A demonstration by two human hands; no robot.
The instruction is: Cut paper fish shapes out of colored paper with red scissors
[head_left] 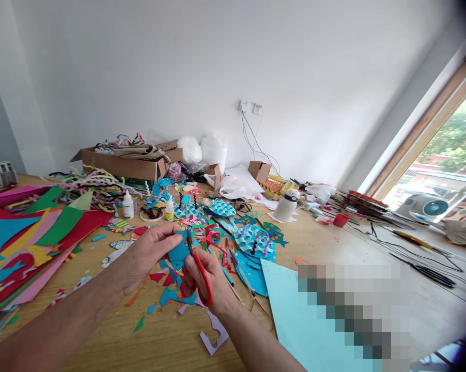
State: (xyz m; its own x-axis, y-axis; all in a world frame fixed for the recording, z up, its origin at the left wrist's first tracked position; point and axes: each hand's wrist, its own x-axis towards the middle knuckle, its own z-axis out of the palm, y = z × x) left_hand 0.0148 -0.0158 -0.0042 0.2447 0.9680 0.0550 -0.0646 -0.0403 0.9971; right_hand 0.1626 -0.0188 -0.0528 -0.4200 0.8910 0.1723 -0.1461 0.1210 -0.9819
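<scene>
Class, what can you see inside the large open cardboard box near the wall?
Folded tan material shows at the top of the cardboard box, with pink and purple fuzzy strands beyond it. Anything deeper is hidden by the front side and these top items.

Wooden table (155,343) strewn with colored paper scraps (173,295).

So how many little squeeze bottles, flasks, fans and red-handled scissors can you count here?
Little squeeze bottles in plain view: 2
White flask: 1
Fan: 1
Red-handled scissors: 1
Total: 5
</scene>
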